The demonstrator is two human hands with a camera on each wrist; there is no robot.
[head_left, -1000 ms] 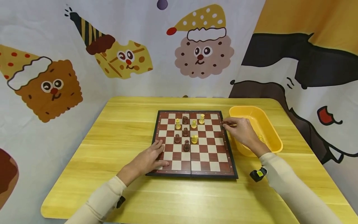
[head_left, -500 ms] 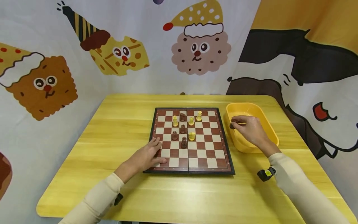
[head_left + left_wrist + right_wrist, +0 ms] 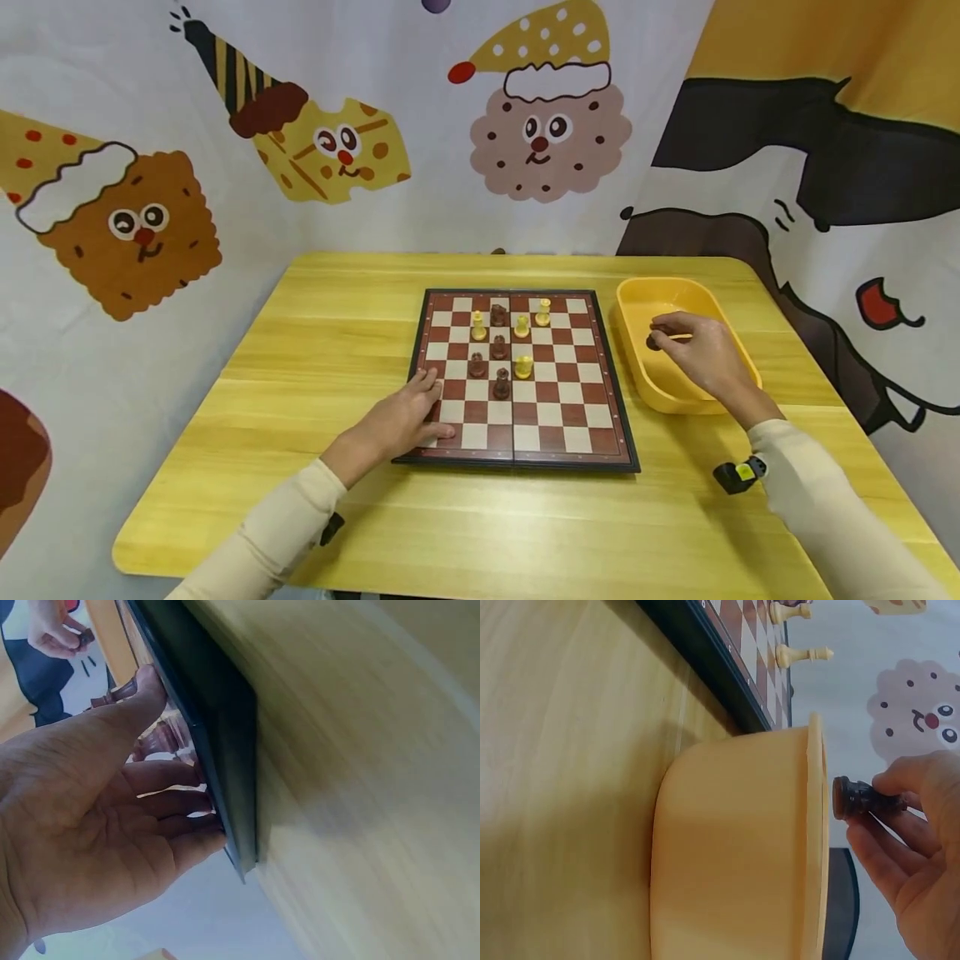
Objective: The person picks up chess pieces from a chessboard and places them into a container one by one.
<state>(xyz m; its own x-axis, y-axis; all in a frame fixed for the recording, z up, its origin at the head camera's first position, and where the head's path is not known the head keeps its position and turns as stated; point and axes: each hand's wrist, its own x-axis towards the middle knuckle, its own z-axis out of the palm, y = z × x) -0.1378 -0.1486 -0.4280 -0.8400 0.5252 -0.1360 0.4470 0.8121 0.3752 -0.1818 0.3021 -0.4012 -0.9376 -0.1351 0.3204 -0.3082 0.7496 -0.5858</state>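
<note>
My right hand (image 3: 701, 354) pinches a dark brown chess piece (image 3: 862, 798) between thumb and fingers, above the yellow plastic tub (image 3: 645, 379). The piece's round base sticks out from the fingertips, just over the rim in the right wrist view. My left hand (image 3: 397, 417) rests on the left edge of the chessboard (image 3: 562, 417), fingers and thumb extended over its border. Standing on the board are several dark brown pieces, one a front piece (image 3: 502, 384), and several cream ones, such as a knight-like piece (image 3: 523, 367) and a tall piece (image 3: 478, 326).
The board and tub stand side by side on a yellow wood-grain table (image 3: 322, 333). Behind the table hangs a white cloth (image 3: 435, 225) printed with cartoon biscuits and cheese. Another cream piece (image 3: 543, 312) stands near the board's far edge.
The right hand has moved right with the dark piece, from the board's right edge to over the tub. My left hand stays on the board, and the standing pieces keep their squares.
</note>
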